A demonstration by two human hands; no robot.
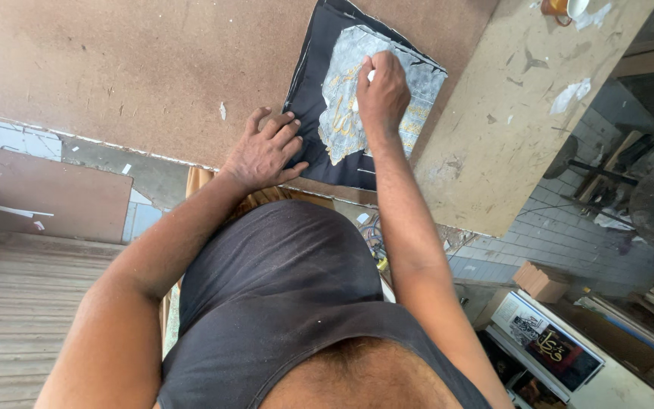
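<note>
Head view showed my left hand (266,151) lying flat, fingers spread, on the near corner of the black panel (308,98) on the brown board (138,68), I think to stop it sliding. My right hand (382,95), at one o'clock from it, was curled shut around a small white piece (371,75), pressed on the grey patch (372,53). My fist hid most of that piece. The cup (562,7) at two o'clock was cut off.

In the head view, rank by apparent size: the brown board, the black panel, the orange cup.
1. Brown board, largest.
2. Black panel, under both hands.
3. Orange cup, smallest, though cut off by the frame edge.
</note>
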